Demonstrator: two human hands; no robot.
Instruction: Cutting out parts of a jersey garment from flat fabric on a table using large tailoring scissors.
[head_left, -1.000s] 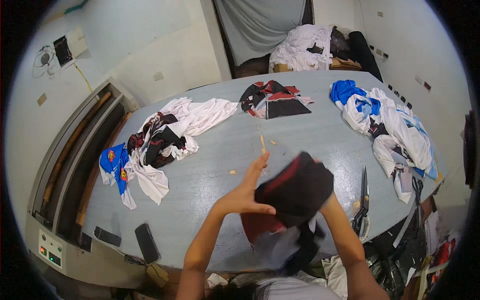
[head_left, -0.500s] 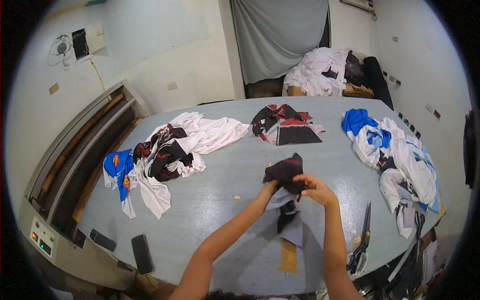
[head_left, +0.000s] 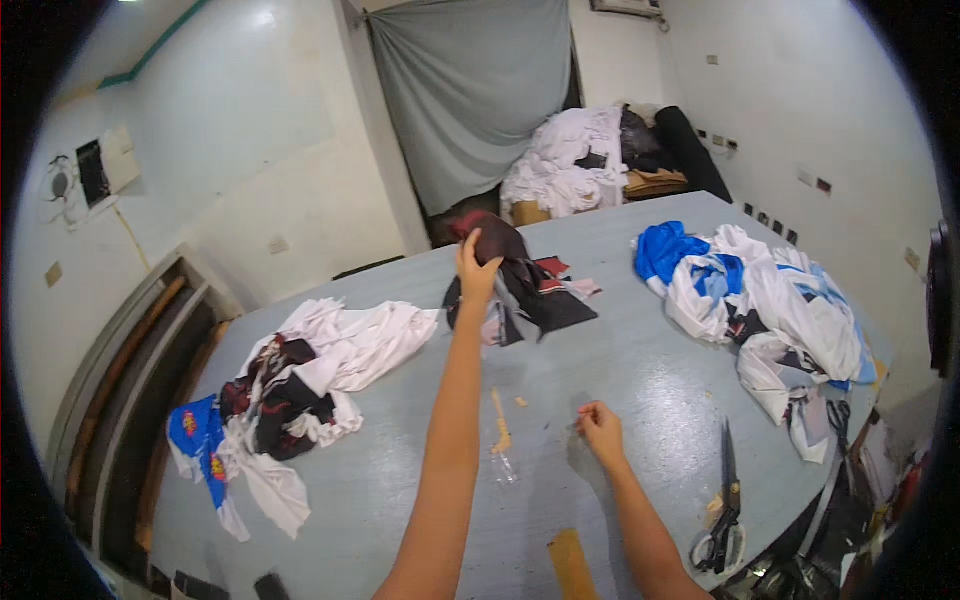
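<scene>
My left arm reaches to the far middle of the table. My left hand [head_left: 477, 268] grips a black and dark red fabric piece [head_left: 503, 240], blurred at its far edge. It is raised over a small heap of black, red and grey fabric pieces [head_left: 565, 315]. Nearer to me, my right hand [head_left: 600, 430] is low over the bare tabletop, its fingers curled in and nothing visible in them. Large black-handled scissors [head_left: 730, 495] lie to its right.
White and dark fabric [head_left: 350, 350] with a blue printed piece [head_left: 195, 430] is heaped at left. White and blue fabric [head_left: 800, 300] covers the right side. Brown tape [head_left: 571, 562] sticks near the front edge. A roller machine [head_left: 110, 390] stands beyond the left edge.
My left hand has carried the dark fabric forward from the table's middle to the far heap. My right hand has let go of it and stayed nearer. The view has shifted and tilted.
</scene>
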